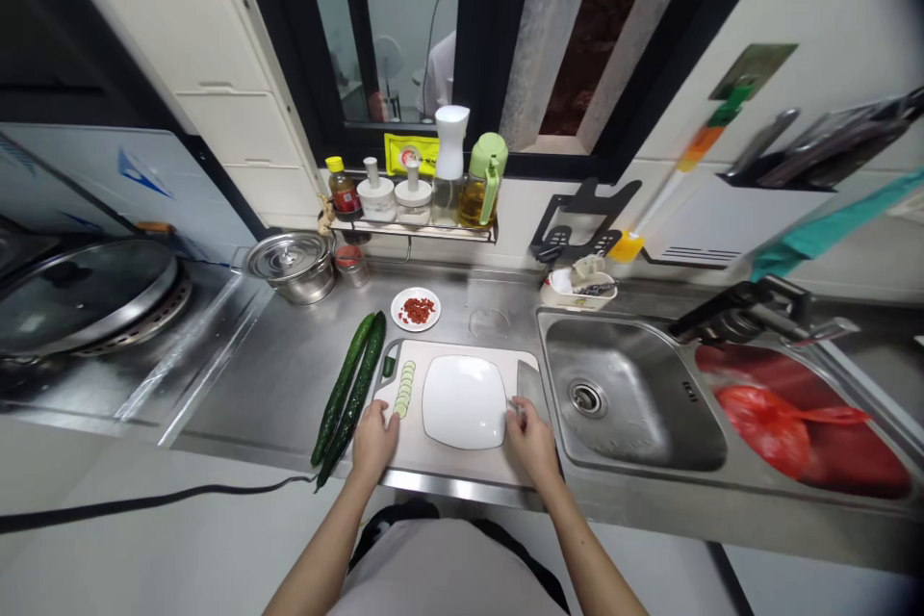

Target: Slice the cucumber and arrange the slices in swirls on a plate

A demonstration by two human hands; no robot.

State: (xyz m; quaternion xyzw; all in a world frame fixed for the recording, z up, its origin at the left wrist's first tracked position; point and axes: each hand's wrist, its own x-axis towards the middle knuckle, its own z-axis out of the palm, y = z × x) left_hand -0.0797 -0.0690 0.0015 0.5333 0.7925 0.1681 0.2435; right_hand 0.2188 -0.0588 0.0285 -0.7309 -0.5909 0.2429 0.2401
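My left hand (375, 441) rests at the left edge of the pale cutting board (462, 467), thumb apart from the fingers and nothing visible in it. Its thumb is beside a row of overlapping cucumber slices (405, 390). A short dark green cucumber end (388, 367) lies by the board's grey handle. At the board's right side, my right hand (532, 441) is closed at the near end of a kitchen knife (529, 381); the fingers hide its handle. Between the hands sits a white square plate (464, 402). Two long whole cucumbers (352, 395) lie left of the board.
Behind the board stands a small plate of chopped red pieces (417, 309). A lidded steel pot (293, 265) and a condiment shelf (411, 227) are farther back. The sink (628, 395) adjoins on the right, with a red bag (765, 428) beyond. A large covered pan (79, 294) is left.
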